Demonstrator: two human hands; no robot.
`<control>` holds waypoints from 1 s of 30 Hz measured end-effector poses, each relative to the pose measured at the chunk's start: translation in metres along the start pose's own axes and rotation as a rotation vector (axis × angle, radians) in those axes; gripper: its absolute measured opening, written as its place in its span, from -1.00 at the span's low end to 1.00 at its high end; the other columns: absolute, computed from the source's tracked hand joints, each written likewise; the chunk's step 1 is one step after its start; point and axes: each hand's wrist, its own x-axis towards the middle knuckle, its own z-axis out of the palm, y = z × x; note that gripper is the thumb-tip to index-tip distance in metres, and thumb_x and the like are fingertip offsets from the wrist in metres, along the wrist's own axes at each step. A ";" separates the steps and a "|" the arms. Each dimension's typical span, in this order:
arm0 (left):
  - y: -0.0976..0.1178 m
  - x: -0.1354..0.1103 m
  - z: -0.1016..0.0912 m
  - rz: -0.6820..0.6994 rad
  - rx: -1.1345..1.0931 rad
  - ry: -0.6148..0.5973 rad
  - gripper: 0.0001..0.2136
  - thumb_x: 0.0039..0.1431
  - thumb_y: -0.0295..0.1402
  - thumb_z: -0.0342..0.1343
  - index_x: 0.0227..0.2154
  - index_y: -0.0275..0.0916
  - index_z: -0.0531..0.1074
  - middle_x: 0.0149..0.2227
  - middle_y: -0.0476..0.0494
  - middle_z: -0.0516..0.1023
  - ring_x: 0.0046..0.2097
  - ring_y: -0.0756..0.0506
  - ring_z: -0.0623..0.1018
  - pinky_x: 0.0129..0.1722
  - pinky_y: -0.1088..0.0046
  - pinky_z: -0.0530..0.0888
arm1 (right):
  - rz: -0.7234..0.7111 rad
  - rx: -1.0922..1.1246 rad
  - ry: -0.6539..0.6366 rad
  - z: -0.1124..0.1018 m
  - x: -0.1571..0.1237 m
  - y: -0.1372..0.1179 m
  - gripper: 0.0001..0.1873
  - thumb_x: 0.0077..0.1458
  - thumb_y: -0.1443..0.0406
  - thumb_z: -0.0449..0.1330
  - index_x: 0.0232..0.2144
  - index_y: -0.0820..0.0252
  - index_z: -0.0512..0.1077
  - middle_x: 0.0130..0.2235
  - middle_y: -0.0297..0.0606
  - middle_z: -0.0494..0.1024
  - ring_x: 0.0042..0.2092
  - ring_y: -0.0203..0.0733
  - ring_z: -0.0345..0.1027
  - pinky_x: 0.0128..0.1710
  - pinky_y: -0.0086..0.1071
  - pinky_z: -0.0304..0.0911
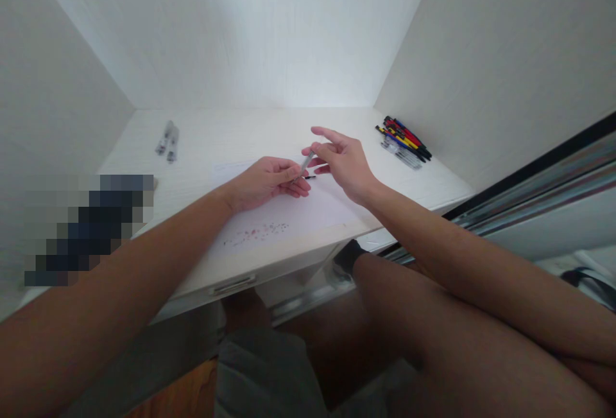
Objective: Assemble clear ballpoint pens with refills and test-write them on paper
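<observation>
Both my hands meet over a white sheet of paper [289,216] on a low white desk [231,135]. My left hand [267,182] is closed, its fingers pinching the lower end of a clear-barrelled pen [307,162]. My right hand [342,160] pinches the pen's upper end between thumb and a finger, while its other fingers stretch out. The pen slants between the two hands, a little above the paper. Small coloured scribbles [262,233] mark the paper near its front edge.
A heap of several pens [403,142] in red, blue, yellow and black lies at the desk's back right. Two clear pens [167,140] lie at the back left. White walls close in the desk on three sides. A drawer handle [233,285] sits below the front edge. My bare knees are underneath.
</observation>
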 end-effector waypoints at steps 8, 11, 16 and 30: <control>0.003 -0.001 0.003 -0.008 0.013 0.024 -0.74 0.33 -0.21 0.29 -0.32 -0.36 0.60 -0.31 -0.25 0.69 -0.28 -0.07 0.64 -0.15 0.39 0.54 | -0.010 0.069 -0.002 0.005 -0.002 -0.002 -0.38 0.17 0.18 0.34 0.25 0.17 0.43 -0.12 -0.13 0.69 -0.27 -0.19 0.55 -0.30 -0.29 0.51; 0.008 -0.002 0.007 -0.042 0.017 0.037 -0.78 0.38 -0.28 0.24 -0.30 -0.37 0.59 -0.32 -0.25 0.69 -0.30 -0.05 0.63 -0.14 0.37 0.53 | -0.019 0.078 0.016 0.004 -0.002 -0.003 -0.39 0.12 0.20 0.37 0.21 0.18 0.45 -0.14 -0.12 0.68 -0.28 -0.19 0.54 -0.31 -0.28 0.50; 0.008 -0.001 0.008 -0.066 -0.053 0.014 -0.86 0.35 -0.36 0.27 -0.28 -0.36 0.58 -0.30 -0.28 0.69 -0.28 -0.07 0.65 -0.14 0.34 0.53 | -0.015 0.088 0.049 0.003 -0.001 -0.005 -0.41 0.11 0.27 0.35 0.19 0.18 0.40 -0.20 -0.17 0.68 -0.32 -0.20 0.54 -0.33 -0.28 0.50; 0.005 0.002 0.002 -0.077 -0.318 0.050 -0.79 0.44 -0.30 0.06 -0.28 -0.26 0.52 -0.57 0.10 0.11 -0.59 0.05 0.15 -0.53 0.50 0.32 | -0.098 -0.124 -0.080 -0.002 0.001 -0.011 -0.38 0.20 0.29 0.30 0.28 0.30 0.36 -0.05 -0.04 0.66 -0.19 -0.11 0.59 -0.31 -0.28 0.50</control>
